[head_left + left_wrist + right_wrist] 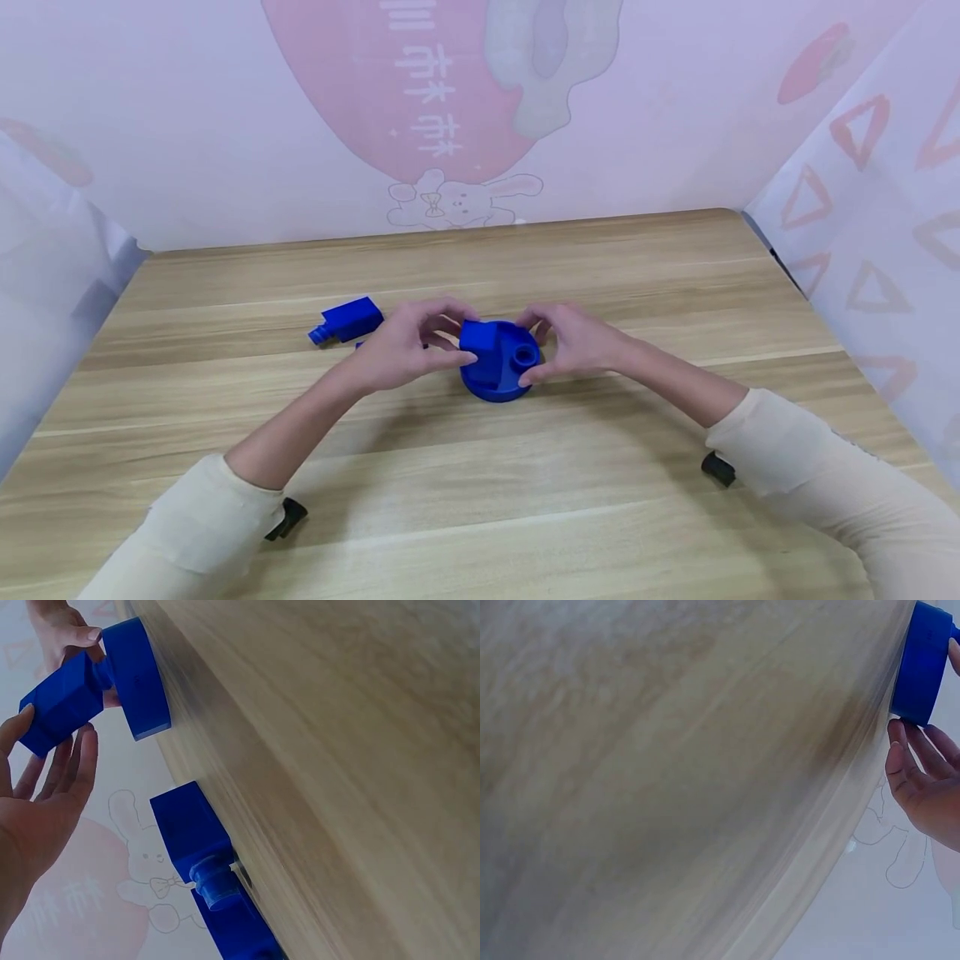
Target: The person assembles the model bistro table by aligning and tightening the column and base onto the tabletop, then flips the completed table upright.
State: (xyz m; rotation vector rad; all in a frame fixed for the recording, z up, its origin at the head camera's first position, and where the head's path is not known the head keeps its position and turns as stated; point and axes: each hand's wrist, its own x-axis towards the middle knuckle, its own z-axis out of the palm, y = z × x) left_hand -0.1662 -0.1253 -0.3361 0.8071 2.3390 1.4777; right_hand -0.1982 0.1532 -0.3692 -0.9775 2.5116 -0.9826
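My left hand [401, 348] grips a blue rectangular block [477, 336] between thumb and fingers. The left wrist view shows the block [61, 703] tilted, its narrower neck pointing at a round blue base [137, 679] and overlapping its rim there. That base [498, 395] is a shallow dish lying on the table, with a raised round socket [524, 357] on its right side. From the right, my right hand [581, 340] holds the base by its edge, thumb in front and fingers behind. In the right wrist view, fingertips meet the side of the base [922, 666].
Left of my hands lies another blue block with a threaded neck [352, 319]. Close by it is one more blue block [234, 921], mostly hidden behind my left hand in the head view. A printed curtain [225, 150] stands behind the wooden table [480, 500].
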